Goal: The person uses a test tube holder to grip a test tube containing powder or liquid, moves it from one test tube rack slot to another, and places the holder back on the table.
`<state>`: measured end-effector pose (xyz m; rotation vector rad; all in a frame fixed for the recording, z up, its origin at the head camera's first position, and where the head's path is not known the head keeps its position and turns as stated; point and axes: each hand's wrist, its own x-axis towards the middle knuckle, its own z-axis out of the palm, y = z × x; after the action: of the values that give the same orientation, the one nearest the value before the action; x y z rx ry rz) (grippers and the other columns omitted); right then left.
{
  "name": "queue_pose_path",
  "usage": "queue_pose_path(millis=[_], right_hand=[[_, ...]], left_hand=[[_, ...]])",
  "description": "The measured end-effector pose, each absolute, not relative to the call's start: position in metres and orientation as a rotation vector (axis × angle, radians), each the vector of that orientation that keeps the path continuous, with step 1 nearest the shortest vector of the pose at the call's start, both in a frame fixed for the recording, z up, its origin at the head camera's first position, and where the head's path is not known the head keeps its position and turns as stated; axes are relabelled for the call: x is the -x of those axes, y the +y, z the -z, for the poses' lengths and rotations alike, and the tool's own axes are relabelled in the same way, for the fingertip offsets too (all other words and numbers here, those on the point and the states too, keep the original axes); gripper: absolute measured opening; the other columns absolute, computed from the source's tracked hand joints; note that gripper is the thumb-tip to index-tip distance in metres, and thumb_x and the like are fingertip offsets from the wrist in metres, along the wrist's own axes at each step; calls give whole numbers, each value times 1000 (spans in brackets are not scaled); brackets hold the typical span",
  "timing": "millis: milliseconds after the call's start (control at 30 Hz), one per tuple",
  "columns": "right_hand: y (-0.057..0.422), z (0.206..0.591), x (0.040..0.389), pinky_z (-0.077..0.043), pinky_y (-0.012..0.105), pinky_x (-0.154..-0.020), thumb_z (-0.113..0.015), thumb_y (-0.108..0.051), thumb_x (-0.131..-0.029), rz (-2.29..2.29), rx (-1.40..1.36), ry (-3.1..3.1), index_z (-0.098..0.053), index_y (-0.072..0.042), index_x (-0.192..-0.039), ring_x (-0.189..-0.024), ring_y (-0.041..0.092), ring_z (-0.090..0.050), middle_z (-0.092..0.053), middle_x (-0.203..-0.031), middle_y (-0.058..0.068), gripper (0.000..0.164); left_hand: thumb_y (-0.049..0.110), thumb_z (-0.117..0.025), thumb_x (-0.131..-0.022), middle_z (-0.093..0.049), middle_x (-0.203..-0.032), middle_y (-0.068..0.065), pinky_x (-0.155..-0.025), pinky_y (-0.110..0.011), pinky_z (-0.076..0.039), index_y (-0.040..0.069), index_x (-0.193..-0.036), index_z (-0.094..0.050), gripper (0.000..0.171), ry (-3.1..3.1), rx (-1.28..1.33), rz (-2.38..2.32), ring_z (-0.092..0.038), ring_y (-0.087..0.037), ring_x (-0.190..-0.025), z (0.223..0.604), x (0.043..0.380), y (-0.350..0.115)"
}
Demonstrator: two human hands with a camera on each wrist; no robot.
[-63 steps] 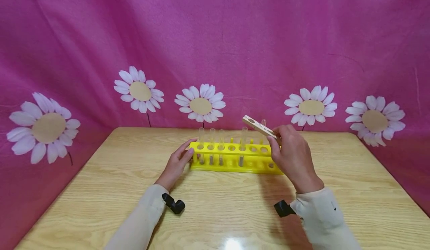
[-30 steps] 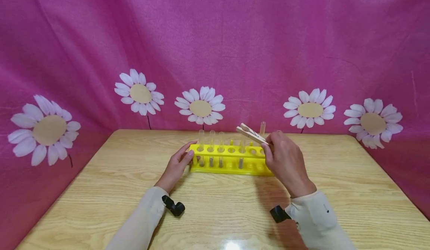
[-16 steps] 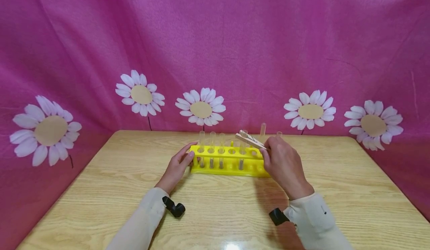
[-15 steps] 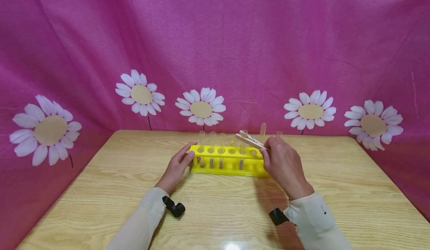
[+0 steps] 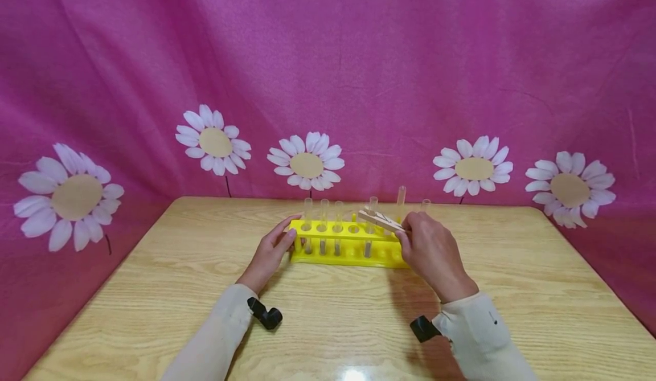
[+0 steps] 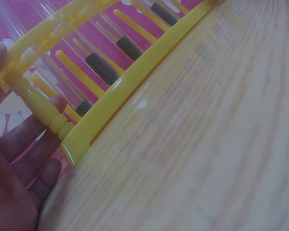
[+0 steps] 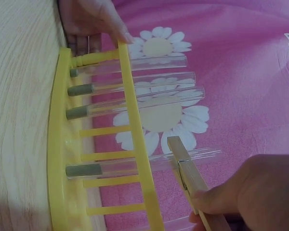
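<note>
My left hand [image 5: 269,253] grips the left end of a yellow test tube rack [image 5: 328,235], thumb on the upper rail and fingers around the end post. In my right hand [image 5: 435,250] is a wooden clothespin [image 5: 379,219], pinched by its rear end. Its tip meets the upper part of a clear test tube [image 7: 120,167], just above the rail in the right wrist view. That tube stands in the rack with dark grey material [image 7: 84,170] at its bottom. The rack's right end is hidden behind my right hand.
Three more tubes stand at the rack's left, among them the leftmost tube [image 5: 308,207], each with dark material low down. Behind the rack's right part rises a round-topped tube [image 5: 401,196]; another tube [image 5: 426,203] shows past my right hand. A pink flowered cloth [image 5: 379,85] hangs behind the wooden table [image 5: 328,318].
My right hand has moved left and down, bringing the clothespin from above the rack to the tube right of the middle. My left hand keeps its grip on the rack.
</note>
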<state>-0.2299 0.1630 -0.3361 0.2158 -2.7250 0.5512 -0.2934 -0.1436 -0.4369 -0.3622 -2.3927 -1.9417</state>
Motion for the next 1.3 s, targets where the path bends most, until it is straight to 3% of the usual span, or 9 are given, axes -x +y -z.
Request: queue_pose_path(millis=[433,1033,1300], right_hand=[[165,335,231,-45,34,-62,-70,-13,-88,-575,-200,-2776,-61,-1,-91,-66,23,-48,-55,-79,9,16],[168,330,231,-43,33,-61,-69,-13,-89,-646,-184,-2876,-61,1,-94,-68,23,-48,-55,-80,9,18],[169,327,230,-43,32,-61,-68,-14,-90,-675,-219,-2912,-64,4,-100,-70,23,-48,-56,-82,11,21]], left_hand=[[31,-47,-103,-60,-120,-25,-100,-47,-40,18,-148,-40,48,-2430,374,1992,-54,-30,-109,406,273,-139],[31,-48,-102,-60,-118,-24,-99,-46,-42,18,-147,-42,47,-2435,353,1978,-53,-28,-105,408,273,-139],[31,-48,-102,-61,-123,-17,-99,-46,-43,20,-147,-42,46,-2438,342,1964,-54,-26,-108,408,273,-139]])
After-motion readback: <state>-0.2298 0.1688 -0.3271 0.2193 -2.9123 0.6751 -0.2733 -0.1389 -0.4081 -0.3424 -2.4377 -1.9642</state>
